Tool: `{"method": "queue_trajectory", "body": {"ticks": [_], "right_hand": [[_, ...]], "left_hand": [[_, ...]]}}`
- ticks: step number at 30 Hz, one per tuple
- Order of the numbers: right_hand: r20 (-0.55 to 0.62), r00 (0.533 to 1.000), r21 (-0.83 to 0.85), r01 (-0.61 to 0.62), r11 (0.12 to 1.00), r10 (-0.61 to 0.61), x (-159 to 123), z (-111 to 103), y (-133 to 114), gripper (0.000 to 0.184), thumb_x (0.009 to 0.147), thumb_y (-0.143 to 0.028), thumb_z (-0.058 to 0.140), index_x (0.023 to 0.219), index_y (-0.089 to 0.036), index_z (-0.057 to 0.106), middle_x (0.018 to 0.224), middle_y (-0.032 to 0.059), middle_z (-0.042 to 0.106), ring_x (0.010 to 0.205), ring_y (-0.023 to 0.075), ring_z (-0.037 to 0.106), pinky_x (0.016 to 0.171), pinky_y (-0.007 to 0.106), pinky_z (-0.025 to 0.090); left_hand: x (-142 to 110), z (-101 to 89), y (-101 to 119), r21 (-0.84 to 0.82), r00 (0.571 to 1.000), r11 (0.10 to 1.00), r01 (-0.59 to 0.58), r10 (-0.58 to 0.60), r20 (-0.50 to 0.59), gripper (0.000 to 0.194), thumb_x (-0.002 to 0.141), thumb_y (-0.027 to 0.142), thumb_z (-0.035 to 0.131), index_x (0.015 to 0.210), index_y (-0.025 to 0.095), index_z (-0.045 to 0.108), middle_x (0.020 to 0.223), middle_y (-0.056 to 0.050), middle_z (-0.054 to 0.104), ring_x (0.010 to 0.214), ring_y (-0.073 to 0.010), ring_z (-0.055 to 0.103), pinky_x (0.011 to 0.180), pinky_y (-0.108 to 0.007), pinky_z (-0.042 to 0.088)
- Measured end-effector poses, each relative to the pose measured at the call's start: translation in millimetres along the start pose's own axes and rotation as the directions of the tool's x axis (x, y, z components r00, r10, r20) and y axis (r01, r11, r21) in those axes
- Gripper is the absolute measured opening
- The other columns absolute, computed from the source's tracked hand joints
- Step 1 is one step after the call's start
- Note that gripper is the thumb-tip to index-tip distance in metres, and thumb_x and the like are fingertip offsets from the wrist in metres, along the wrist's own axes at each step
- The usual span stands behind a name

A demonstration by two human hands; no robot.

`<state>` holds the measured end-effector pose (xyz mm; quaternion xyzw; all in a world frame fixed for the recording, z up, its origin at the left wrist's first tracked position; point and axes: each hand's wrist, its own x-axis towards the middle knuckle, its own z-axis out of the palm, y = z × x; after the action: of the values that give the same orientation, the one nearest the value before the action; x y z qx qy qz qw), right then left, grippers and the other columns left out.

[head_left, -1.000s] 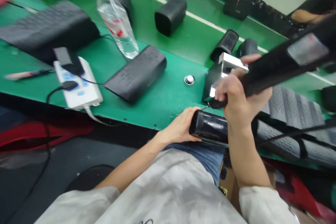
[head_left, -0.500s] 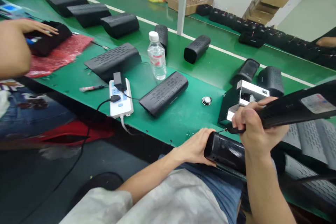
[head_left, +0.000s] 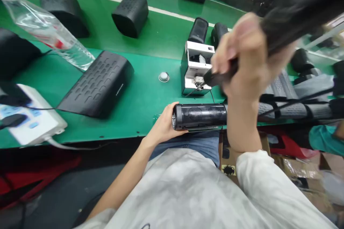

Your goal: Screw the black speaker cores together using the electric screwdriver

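Speaker [head_left: 200, 116], black with a perforated front facing up, lies along the near edge of the green worktop [head_left: 150, 94], and the right forearm hides its far-right end. The left hand [head_left: 164, 123] holds its left end, thumb on the near side and fingers over the far side. The right hand [head_left: 244, 55], blurred, is closed around a thick black power screwdriver [head_left: 292, 10], whose narrow end points down and left to the front of a small metal box [head_left: 198, 71]; whether the tip touches the box cannot be told.

Just behind the box stand two more black speakers, one [head_left: 199, 30] to the left of the other [head_left: 218, 33]. Left of the box lies a small round disc [head_left: 163, 76] with a silver rim. Further left rests a dark dimpled case [head_left: 98, 82], with a water bottle [head_left: 53, 34] beyond it and a white power strip [head_left: 40, 125] nearer the edge. Grey dimpled cases [head_left: 292, 111] lie right of the right forearm.
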<state>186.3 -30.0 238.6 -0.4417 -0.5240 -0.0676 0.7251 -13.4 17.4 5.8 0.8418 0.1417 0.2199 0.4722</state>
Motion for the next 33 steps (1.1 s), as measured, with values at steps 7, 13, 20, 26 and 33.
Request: {"method": "queue_trajectory", "body": {"ticks": [7, 13, 20, 26, 33], "right_hand": [[-0.094, 0.992, -0.132, 0.068, 0.989, -0.081, 25, -40, 59, 0.046, 0.109, -0.073, 0.082, 0.119, -0.037, 0.054, 0.071, -0.01, 0.049, 0.046, 0.014, 0.042, 0.043, 0.037, 0.04], [-0.118, 0.993, -0.06, 0.008, 0.998, -0.015, 5, -29, 79, 0.056, 0.1, -0.08, 0.091, 0.122, -0.037, 0.064, 0.071, -0.0083, 0.051, 0.045, 0.0158, 0.046, 0.043, 0.037, 0.038], [-0.147, 0.988, -0.089, 0.029, 0.996, -0.042, 9, -33, 84, 0.053, 0.104, -0.075, 0.088, 0.129, -0.038, 0.061, 0.098, -0.0033, 0.068, 0.049, 0.0127, 0.044, 0.043, 0.035, 0.04], [-0.141, 0.99, -0.043, -0.019, 0.999, 0.013, 7, -34, 102, 0.052, 0.103, -0.069, 0.09, 0.13, -0.037, 0.059, 0.125, -0.0009, 0.07, 0.051, 0.0087, 0.045, 0.046, 0.035, 0.044], [-0.146, 0.987, 0.061, -0.053, 0.997, 0.062, -4, -35, 68, 0.035, 0.102, -0.053, 0.097, 0.12, -0.037, 0.072, 0.065, -0.0093, 0.039, 0.042, 0.0117, 0.033, 0.038, 0.029, 0.035]], "left_hand": [[-1, -1.9, 1, 0.027, 1.0, 1.0, -0.005, 0.005, 0.002, 0.115, 0.085, 0.048, 0.104, 0.176, 0.028, 0.035, 0.167, -0.022, 0.06, 0.157, -0.0461, 0.066, 0.131, -0.066, 0.059], [-3, -1.4, 0, 0.039, 0.999, 0.999, 0.029, -0.029, 0.012, 0.117, 0.084, 0.046, 0.105, 0.175, 0.03, 0.034, 0.17, -0.021, 0.059, 0.157, -0.0456, 0.067, 0.132, -0.065, 0.059], [-3, -4.2, 1, 0.044, 0.999, 0.998, 0.046, -0.047, 0.024, 0.118, 0.082, 0.047, 0.106, 0.175, 0.029, 0.036, 0.17, -0.021, 0.059, 0.157, -0.0463, 0.067, 0.132, -0.065, 0.059], [-2, -4.8, 3, 0.034, 0.998, 0.998, 0.054, -0.055, 0.031, 0.118, 0.082, 0.048, 0.107, 0.175, 0.029, 0.036, 0.169, -0.021, 0.06, 0.155, -0.0459, 0.069, 0.131, -0.065, 0.06], [-3, -4.6, 1, 0.026, 0.999, 0.999, 0.027, -0.028, 0.028, 0.12, 0.082, 0.049, 0.107, 0.175, 0.029, 0.035, 0.17, -0.021, 0.059, 0.157, -0.0468, 0.067, 0.133, -0.066, 0.058]]}}
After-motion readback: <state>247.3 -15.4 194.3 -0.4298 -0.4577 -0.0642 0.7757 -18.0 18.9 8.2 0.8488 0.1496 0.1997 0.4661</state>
